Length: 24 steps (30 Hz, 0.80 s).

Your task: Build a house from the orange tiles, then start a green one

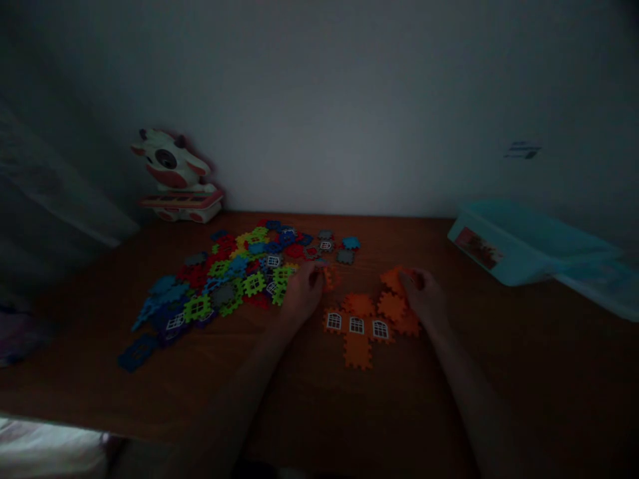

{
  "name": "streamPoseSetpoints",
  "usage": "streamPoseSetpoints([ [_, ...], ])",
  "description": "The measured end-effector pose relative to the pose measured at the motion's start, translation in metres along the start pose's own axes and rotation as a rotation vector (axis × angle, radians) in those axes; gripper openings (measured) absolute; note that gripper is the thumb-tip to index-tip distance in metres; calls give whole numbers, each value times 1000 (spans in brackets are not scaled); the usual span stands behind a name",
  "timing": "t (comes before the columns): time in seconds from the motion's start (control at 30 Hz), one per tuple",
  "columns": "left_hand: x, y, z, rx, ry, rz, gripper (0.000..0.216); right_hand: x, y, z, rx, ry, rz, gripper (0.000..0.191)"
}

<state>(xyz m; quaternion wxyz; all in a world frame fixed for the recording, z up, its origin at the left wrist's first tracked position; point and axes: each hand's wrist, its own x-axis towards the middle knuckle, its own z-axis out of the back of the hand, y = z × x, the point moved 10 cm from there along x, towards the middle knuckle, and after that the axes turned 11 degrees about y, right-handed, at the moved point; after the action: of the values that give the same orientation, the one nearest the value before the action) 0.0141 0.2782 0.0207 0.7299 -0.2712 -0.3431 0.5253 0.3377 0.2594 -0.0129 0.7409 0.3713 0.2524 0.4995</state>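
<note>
My left hand (303, 291) is closed, pinching an orange interlocking tile (330, 278) by its left edge. At the right, my right hand (426, 297) has its fingers closed on another orange tile (392, 279) at the top of a small heap; the thumb's contact is dim. Below that lie more loose orange tiles (391, 307), partly overlapping. Between my hands, several orange tiles are laid in a cross shape, with a row bearing white windows (356, 325) and a plain orange tile (358, 350) at its near end.
A wide pile of mixed-colour tiles (253, 284) spreads over the left of the brown table (210, 392). Grey and blue tiles (345, 256) lie behind my left hand. A toy cow keyboard (180, 199) stands back left, a turquoise bin (519, 259) with its lid at right.
</note>
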Motion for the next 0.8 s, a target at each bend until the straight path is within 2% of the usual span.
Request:
streamPoseSetpoints([
  [0.13, -11, 11, -10, -241, -22, 116, 25, -3, -1, 7, 3, -46, -11, 50],
  [0.27, -12, 24, -32, -378, 39, 212, 23, -9, 6, 5, -40, -57, 75, 55],
  [0.37, -12, 24, -38, -385, 54, 171, 26, -16, 13, 10, -50, -125, 179, 57],
  [0.47, -12, 24, -38, -394, 30, 123, 27, -24, 7, 26, 48, -184, 178, 55],
  [0.57, -12, 26, -39, -390, 24, 108, 29, -43, 4, 43, 117, -180, 205, 52],
  [0.63, -12, 23, -39, -374, 27, 91, 30, -66, 21, 43, 4, -95, 365, 47],
  [0.7, -13, 18, -39, -345, 34, 66, 29, -101, 45, 30, -232, 28, 622, 44],
  [0.73, -14, 14, -39, -327, 41, 52, 29, -116, 50, 21, -340, 72, 701, 47],
  [0.8, -16, 7, -39, -288, 55, 20, 29, -135, 51, 9, -472, 108, 758, 49],
])
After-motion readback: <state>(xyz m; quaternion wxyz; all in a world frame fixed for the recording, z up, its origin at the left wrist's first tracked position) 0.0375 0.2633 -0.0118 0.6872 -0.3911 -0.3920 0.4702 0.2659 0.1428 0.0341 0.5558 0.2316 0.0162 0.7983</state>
